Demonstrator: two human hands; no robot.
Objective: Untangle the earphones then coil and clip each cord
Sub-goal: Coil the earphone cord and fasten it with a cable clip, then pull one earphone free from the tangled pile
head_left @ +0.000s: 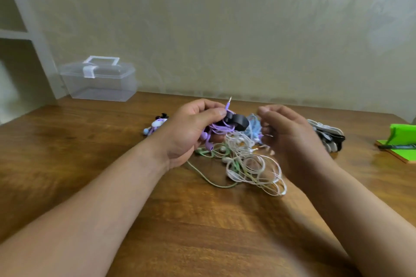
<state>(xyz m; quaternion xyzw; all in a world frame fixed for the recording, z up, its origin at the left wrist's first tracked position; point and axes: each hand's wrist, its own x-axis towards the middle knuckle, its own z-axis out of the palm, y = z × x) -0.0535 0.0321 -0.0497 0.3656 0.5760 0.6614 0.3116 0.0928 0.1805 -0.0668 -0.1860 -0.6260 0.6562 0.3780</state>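
Earphones: purple cord [221, 129] is coiled in my left hand [191, 128], fingers [202, 105] clamped round it, black clip [238, 120] at the coil, jack [229, 101] pointing up. Right hand [290, 135] is loosely curled, nothing in it that I can see. I'd say the cord is light, limp and snag-prone, so grip the coil, not the buds. White-green tangle [247, 162] sits mid tabletop [112, 141], just near of the hands.

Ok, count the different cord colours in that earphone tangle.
4: purple cord gripped in the left hand, white cord looped on the table, green cord mixed through it, blue cord beside the right hand. More may be hidden beneath the hands.
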